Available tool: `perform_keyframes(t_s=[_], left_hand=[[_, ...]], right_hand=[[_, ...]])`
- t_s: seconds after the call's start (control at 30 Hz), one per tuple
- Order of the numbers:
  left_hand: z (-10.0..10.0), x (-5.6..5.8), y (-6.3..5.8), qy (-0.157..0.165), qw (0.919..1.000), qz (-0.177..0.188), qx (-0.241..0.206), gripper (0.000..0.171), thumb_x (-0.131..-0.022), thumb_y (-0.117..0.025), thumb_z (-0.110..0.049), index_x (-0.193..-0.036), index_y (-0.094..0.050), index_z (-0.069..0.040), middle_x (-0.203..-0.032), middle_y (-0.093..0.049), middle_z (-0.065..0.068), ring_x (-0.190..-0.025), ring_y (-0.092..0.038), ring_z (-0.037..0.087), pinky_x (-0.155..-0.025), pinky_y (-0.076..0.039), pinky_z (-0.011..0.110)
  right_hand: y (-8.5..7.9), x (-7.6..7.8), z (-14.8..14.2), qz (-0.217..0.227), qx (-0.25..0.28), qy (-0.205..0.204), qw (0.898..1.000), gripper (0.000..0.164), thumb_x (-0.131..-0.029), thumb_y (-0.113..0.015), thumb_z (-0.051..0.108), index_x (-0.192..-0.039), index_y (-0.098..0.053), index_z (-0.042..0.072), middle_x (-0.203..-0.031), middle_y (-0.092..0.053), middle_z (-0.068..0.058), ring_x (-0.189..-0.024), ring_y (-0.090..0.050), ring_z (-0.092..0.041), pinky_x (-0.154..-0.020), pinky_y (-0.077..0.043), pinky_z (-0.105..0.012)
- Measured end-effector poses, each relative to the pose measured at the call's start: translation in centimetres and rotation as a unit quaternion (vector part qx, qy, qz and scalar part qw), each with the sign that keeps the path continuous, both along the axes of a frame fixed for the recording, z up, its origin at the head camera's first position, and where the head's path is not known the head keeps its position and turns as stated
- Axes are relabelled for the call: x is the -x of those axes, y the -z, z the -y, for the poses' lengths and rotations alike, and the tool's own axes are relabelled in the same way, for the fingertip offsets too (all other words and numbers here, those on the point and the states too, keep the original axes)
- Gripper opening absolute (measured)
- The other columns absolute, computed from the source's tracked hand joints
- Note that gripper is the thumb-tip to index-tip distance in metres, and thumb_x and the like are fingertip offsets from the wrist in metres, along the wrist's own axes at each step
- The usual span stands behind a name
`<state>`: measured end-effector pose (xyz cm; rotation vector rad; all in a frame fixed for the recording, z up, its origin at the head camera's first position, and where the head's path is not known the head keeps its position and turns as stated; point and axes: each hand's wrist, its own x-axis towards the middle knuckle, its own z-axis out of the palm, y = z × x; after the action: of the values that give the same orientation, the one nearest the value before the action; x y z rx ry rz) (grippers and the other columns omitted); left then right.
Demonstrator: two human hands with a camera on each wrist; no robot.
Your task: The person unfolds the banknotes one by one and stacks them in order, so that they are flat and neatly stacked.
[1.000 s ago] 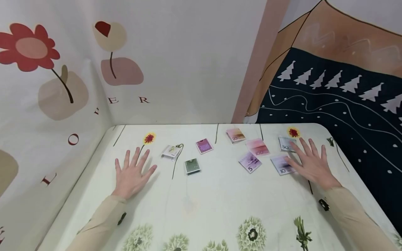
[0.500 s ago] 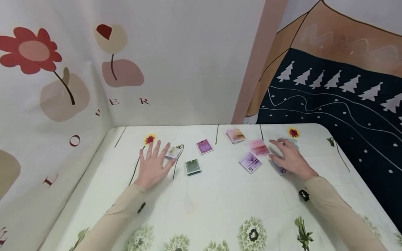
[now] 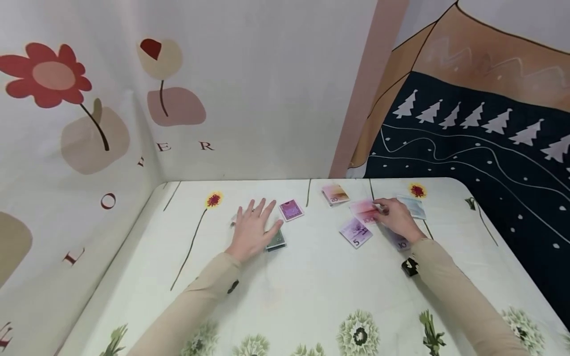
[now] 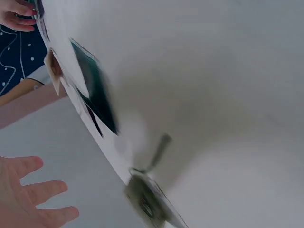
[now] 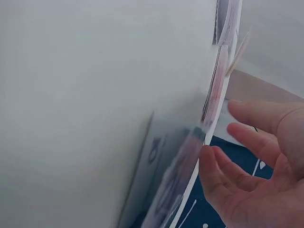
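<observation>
My left hand [image 3: 251, 231] hovers with fingers spread over a pale folded banknote [image 4: 147, 202], which it mostly hides in the head view. Its thumb reaches over a green folded banknote [image 3: 277, 241]. On the right, my right hand [image 3: 397, 220] has its fingers loosely bent at the right side of a pink 100 banknote [image 3: 360, 211]. In the right wrist view, fingers and thumb stand apart, with nothing seen between them. Beneath that hand lies a partly covered 10 banknote [image 3: 402, 243]. A purple 5 banknote [image 3: 356, 233] touches the pink one's lower edge.
A magenta folded banknote [image 3: 291, 210] lies mid-table, and an orange-pink 20 banknote [image 3: 335, 194] sits farther back. A light blue banknote [image 3: 414, 206] is behind my right hand. The table [image 3: 303, 282] has a flower-printed white cover and meets fabric walls at the back and left.
Both hands have moved inward: the left went right, from bare cloth to over the pale banknote, and the right went left, from the blue notes to the pink one. Its fingers have bent more.
</observation>
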<state>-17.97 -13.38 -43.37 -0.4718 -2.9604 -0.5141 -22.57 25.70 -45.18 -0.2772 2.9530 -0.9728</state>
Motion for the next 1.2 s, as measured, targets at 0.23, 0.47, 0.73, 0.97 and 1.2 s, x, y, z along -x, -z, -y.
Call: perform_keyframes(t_s=[0.23,0.47,0.73,0.97,1.2], left_hand=[[-3.7,0.8,-0.3,0.027,0.9984,0.003,-0.050,0.060,-0.099,-0.044,-0.048,-0.145,-0.043,-0.011,-0.146,-0.041,0.019,-0.137,-0.028,0.043,-0.110,-0.019,0.062],[-7.6,1.9,0.0,0.063,0.9941,0.005,-0.088,0.054,-0.099,-0.046,-0.040,-0.140,-0.048,-0.005,-0.139,-0.049,0.021,-0.131,-0.040,0.039,-0.110,-0.030,0.049],[-12.4,2.7,0.9,0.082,0.9931,0.033,-0.078,0.044,-0.099,-0.051,-0.030,-0.133,-0.055,-0.002,-0.132,-0.057,0.015,-0.120,-0.054,0.030,-0.102,-0.042,0.038],[-16.4,3.7,1.9,0.106,0.9853,0.093,-0.097,0.039,-0.097,-0.055,-0.021,-0.131,-0.056,-0.002,-0.125,-0.062,0.014,-0.113,-0.058,0.028,-0.098,-0.045,0.034],[-19.5,4.2,2.0,0.091,0.9860,0.121,-0.070,0.035,-0.087,-0.063,-0.009,-0.121,-0.063,-0.002,-0.109,-0.066,0.011,-0.102,-0.061,0.024,-0.089,-0.048,0.028]], right_hand=[[0.5,0.9,0.6,0.016,0.000,0.018,1.000,0.033,-0.084,-0.066,-0.002,-0.116,-0.061,-0.009,-0.105,-0.063,-0.026,-0.095,-0.059,-0.037,-0.083,-0.049,-0.050],[0.5,1.2,0.4,0.032,0.023,0.019,0.999,0.029,-0.083,-0.065,-0.005,-0.111,-0.063,-0.009,-0.109,-0.063,-0.025,-0.095,-0.059,-0.036,-0.081,-0.050,-0.046],[0.4,1.3,0.3,0.053,0.030,0.024,0.998,0.029,-0.083,-0.064,-0.005,-0.112,-0.063,-0.008,-0.108,-0.060,-0.024,-0.095,-0.056,-0.034,-0.078,-0.049,-0.042],[0.4,1.2,0.2,0.055,0.038,0.025,0.997,0.031,-0.084,-0.066,-0.003,-0.114,-0.062,-0.009,-0.111,-0.060,-0.024,-0.095,-0.056,-0.034,-0.077,-0.048,-0.041],[0.5,1.0,0.4,0.056,0.049,0.046,0.996,0.027,-0.085,-0.069,0.000,-0.111,-0.066,-0.007,-0.107,-0.059,-0.023,-0.091,-0.055,-0.032,-0.074,-0.046,-0.037]])
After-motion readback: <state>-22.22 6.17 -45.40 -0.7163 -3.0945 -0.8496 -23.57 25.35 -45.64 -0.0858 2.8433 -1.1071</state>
